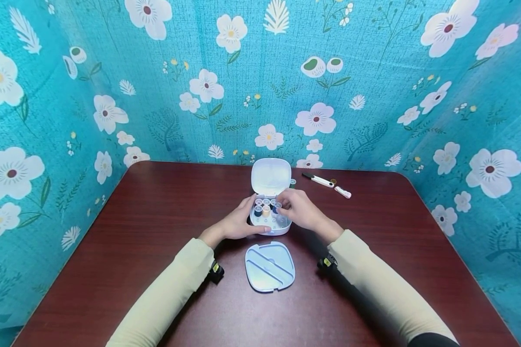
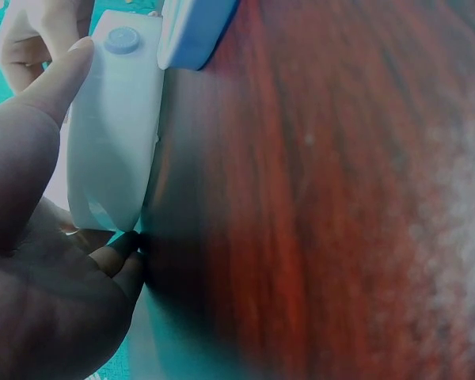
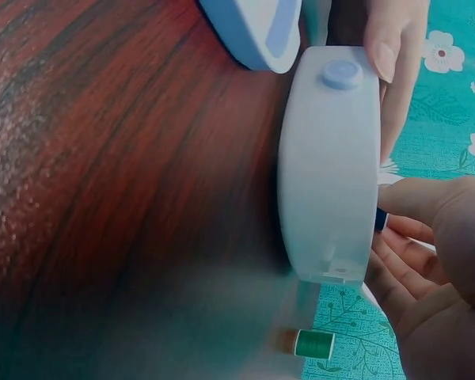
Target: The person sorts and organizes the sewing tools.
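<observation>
A white plastic sewing box (image 1: 282, 231) stands on the table with its lid (image 1: 271, 176) raised. Inside it are several thread spools, among them a black one (image 1: 258, 212) and a beige one (image 1: 266, 211). My left hand (image 1: 234, 224) grips the box from the left, its thumb along the front wall near the round button (image 2: 122, 39). Over the right part of the box, my right hand (image 1: 303, 211) pinches a dark blue thread spool (image 3: 381, 219), mostly hidden by the fingers in the right wrist view. Whether that spool touches the box floor cannot be told.
In front of the box lies a pale blue divided tray (image 1: 269, 267). A green thread spool (image 1: 293, 183) stands behind the box's right side. Farther right lie a slim white tool with a black tip (image 1: 319, 180), a small yellowish item (image 1: 333, 181) and a small white piece (image 1: 342, 192).
</observation>
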Demonstrator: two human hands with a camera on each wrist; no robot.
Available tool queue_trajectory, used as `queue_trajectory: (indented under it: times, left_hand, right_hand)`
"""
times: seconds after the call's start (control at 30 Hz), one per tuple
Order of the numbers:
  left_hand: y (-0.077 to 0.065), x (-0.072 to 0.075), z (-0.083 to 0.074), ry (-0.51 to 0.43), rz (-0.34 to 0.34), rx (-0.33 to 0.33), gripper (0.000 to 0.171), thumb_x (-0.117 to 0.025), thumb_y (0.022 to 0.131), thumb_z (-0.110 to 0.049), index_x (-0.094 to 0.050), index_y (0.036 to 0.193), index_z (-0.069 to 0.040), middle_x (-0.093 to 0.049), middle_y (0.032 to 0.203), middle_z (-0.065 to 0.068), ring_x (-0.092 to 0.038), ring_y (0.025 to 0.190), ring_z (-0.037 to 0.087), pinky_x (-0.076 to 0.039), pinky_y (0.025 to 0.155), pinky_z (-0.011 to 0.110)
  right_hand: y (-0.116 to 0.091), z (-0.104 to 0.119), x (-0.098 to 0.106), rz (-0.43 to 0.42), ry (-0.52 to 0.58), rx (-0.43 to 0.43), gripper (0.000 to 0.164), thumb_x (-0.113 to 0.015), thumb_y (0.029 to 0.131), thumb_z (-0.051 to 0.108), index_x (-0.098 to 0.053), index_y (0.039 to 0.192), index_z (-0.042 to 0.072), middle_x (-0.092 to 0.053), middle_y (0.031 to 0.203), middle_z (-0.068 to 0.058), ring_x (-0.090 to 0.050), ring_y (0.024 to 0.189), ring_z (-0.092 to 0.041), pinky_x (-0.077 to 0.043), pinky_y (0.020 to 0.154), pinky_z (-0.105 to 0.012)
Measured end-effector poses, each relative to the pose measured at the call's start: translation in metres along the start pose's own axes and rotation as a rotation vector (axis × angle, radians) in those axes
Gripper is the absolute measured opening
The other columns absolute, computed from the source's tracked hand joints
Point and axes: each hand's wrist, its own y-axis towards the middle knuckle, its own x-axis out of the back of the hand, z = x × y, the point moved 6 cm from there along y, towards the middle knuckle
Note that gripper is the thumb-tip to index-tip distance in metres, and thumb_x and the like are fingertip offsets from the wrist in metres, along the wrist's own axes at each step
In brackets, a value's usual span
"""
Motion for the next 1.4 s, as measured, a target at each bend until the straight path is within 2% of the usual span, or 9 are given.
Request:
queue_trajectory:
  times: [0.33, 0.63, 0.9, 1.1, 1.4]
  left_hand:
    - [0.001, -0.002, 0.002, 0.008, 0.008, 0.003, 0.117, -0.079, 0.087, -0.051, -0.003, 0.165, -0.009, -0.013, 0.168, 0.017, -0.029, 0.149, 0.03, -0.03, 0.119, 0.046]
    - [0.0, -0.001, 0.002, 0.006, 0.009, 0.004, 0.117, -0.079, 0.087, -0.052, -0.003, 0.165, -0.01, -0.013, 0.168, 0.016, -0.029, 0.149, 0.029, -0.03, 0.119, 0.046]
    - [0.001, -0.001, 0.002, 0.001, 0.006, -0.001, 0.117, -0.079, 0.087, -0.052, -0.003, 0.165, -0.01, -0.014, 0.168, 0.015, -0.028, 0.149, 0.028, -0.029, 0.12, 0.045]
    - [0.001, -0.001, 0.001, -0.01, 0.011, -0.003, 0.117, -0.079, 0.087, -0.051, -0.002, 0.166, -0.011, -0.013, 0.168, 0.014, -0.028, 0.149, 0.028, -0.03, 0.119, 0.046]
    - [0.0, -0.001, 0.001, -0.004, 0.012, 0.002, 0.117, -0.078, 0.087, -0.051, -0.001, 0.166, -0.012, -0.013, 0.168, 0.015, -0.027, 0.15, 0.028, -0.029, 0.12, 0.046]
  right_hand:
    - [0.0, 0.005, -0.006, 0.012, -0.072, 0.041, 0.016, -0.079, 0.086, 0.002, -0.074, 0.101, 0.0, -0.066, 0.096, -0.008, -0.065, 0.084, -0.019, -0.057, 0.075, -0.033]
    - [0.001, 0.003, -0.01, 0.042, -0.101, 0.013, 0.02, -0.079, 0.087, 0.004, -0.075, 0.107, 0.001, -0.065, 0.1, -0.008, -0.064, 0.086, -0.019, -0.058, 0.075, -0.032]
    - [0.002, 0.004, -0.013, 0.038, -0.152, 0.063, 0.019, -0.079, 0.087, 0.003, -0.075, 0.106, 0.002, -0.063, 0.098, -0.007, -0.062, 0.082, -0.017, -0.056, 0.073, -0.031]
    - [0.002, 0.004, -0.014, 0.043, -0.17, 0.062, 0.02, -0.079, 0.087, 0.003, -0.075, 0.107, 0.002, -0.062, 0.098, -0.007, -0.061, 0.08, -0.015, -0.055, 0.071, -0.028]
    - [0.001, 0.008, -0.017, 0.04, -0.174, 0.069, 0.021, -0.078, 0.088, 0.003, -0.075, 0.108, 0.0, -0.063, 0.1, -0.01, -0.063, 0.082, -0.018, -0.057, 0.074, -0.032]
